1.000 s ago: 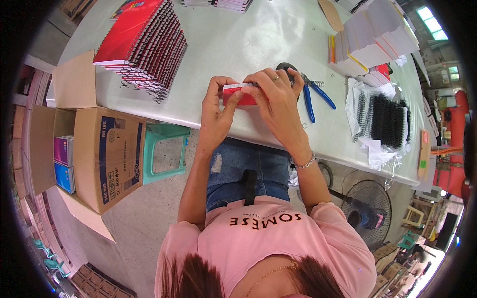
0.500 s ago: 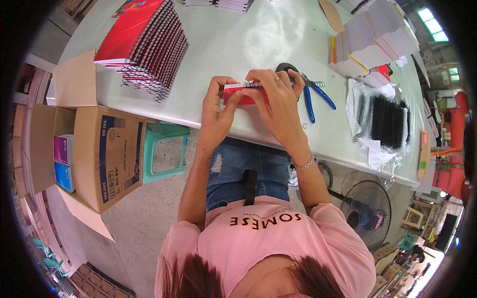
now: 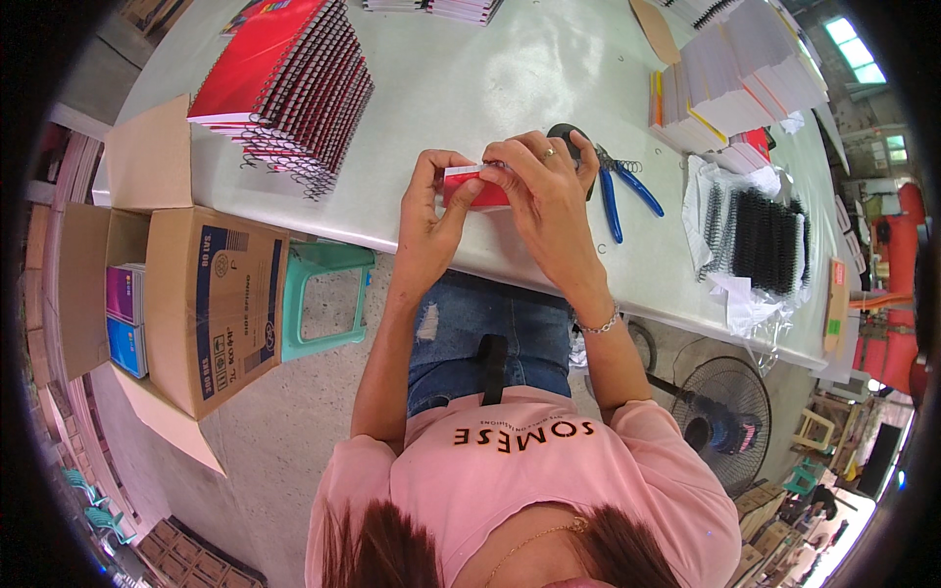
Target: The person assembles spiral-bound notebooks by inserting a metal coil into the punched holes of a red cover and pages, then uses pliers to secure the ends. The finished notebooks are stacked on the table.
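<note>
Right at the near edge of the white table [image 3: 510, 69], the person holds a small red notebook [image 3: 474, 188] between both hands. Seen from the head camera, the left hand [image 3: 431, 211] grips the notebook's left end, thumb on the near side and fingers curled over the top, pinching it. The right hand [image 3: 544, 186] lies over the notebook's right half with fingers bent down and pressed together on its top edge; a ring shows on one finger and a bracelet [image 3: 598, 321] sits on that wrist. Most of the notebook is hidden under this hand, so only its left part and a white strip along the top show.

Just beside the right hand, to its right, lie blue-handled pliers [image 3: 619, 191] on the table, with a dark round object partly hidden behind the hand. Farther right, a bundle of black wire spirals [image 3: 760, 235] rests on clear plastic wrap. Behind that stand stacks of white paper blocks [image 3: 735, 78]. On the far left of the table sits a slanted stack of red spiral-bound notebooks [image 3: 284, 88].

Below the table's left end, an open cardboard box [image 3: 201, 304] stands on the floor with purple and blue packs inside, and a green plastic stool [image 3: 323, 299] is just beside it. A floor fan [image 3: 725, 416] stands lower right.
</note>
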A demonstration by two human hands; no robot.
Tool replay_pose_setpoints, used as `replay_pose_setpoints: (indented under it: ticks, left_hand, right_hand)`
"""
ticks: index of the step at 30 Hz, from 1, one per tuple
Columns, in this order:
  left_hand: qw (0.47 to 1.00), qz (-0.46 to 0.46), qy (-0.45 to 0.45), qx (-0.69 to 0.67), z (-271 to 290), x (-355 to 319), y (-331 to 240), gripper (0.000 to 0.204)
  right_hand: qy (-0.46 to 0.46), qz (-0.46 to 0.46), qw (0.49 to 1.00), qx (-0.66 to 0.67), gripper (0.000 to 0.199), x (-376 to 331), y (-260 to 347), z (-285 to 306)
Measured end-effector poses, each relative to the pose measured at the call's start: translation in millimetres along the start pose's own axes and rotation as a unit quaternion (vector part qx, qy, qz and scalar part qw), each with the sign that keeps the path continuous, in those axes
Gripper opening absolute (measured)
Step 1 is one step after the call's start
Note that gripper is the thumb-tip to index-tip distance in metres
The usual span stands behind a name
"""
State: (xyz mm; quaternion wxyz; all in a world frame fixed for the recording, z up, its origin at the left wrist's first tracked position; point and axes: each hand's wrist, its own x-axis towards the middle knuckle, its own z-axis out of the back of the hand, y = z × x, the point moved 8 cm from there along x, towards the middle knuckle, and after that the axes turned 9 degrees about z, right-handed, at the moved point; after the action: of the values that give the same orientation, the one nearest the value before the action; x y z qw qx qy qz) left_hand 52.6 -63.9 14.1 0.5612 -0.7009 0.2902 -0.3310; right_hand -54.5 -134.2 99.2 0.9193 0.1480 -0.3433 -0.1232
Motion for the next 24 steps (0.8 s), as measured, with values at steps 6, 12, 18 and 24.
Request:
replay_pose_setpoints:
  ticks: [6, 12, 18, 24]
  left_hand:
    - [1.0, 0.009, 0.0, 0.01, -0.4, -0.5, -2.1, 0.019]
    - [1.0, 0.003, -0.003, -0.001, -1.4, -0.7, -1.9, 0.018]
    - [1.0, 0.002, -0.003, -0.002, 0.3, -0.2, -0.2, 0.018]
    - [1.0, 0.001, -0.009, 0.026, -1.0, -0.7, -2.5, 0.02]
  right_hand:
    - [0.01, -0.015, 1.0, -0.006, 0.011, -2.1, -1.4, -3.2]
    - [0.017, 0.001, 1.0, -0.011, 0.012, -4.6, -1.9, -4.1]
    - [0.009, 0.003, 1.0, -0.007, 0.01, -0.7, 1.8, -1.6]
    - [0.013, 0.018, 1.0, -0.004, 0.008, 1.0, -3.4, -2.5]
